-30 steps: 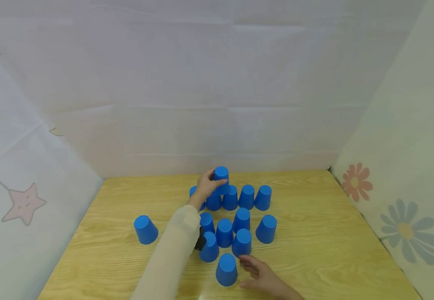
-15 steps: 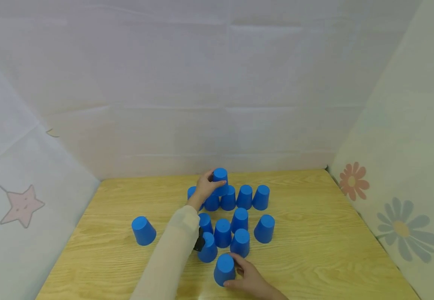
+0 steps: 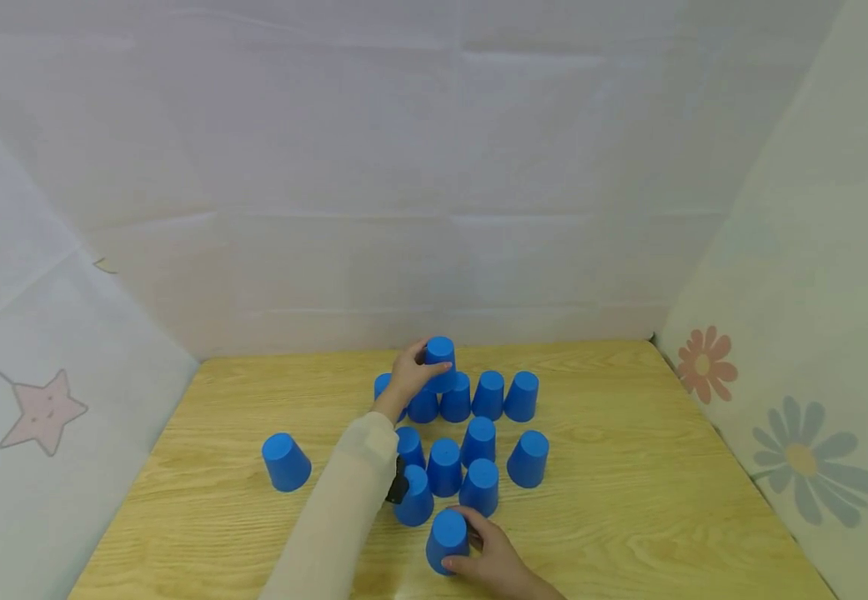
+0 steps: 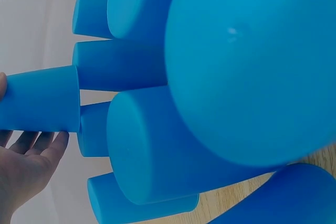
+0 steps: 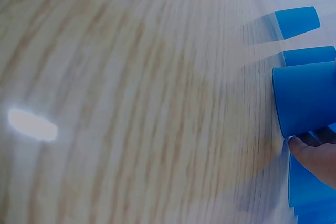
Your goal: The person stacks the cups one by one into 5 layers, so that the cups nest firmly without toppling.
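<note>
While the left hand [image 3: 407,372] grips a blue cup [image 3: 440,358] over the back row of upturned cups [image 3: 456,403], the right hand [image 3: 497,562] clasps a second cup [image 3: 446,540] in front of that row.

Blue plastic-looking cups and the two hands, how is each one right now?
Bare left hand: gripping a cup.
Blue tapered cup in the left hand: upside down, above the back row.
Bare right hand: gripping the nearest cup.
Nearest blue tapered cup: upside down.
Back-row blue cups: upside down, lined up.
Middle blue cups: upside down.
Lone blue cup: upside down, apart.
</note>
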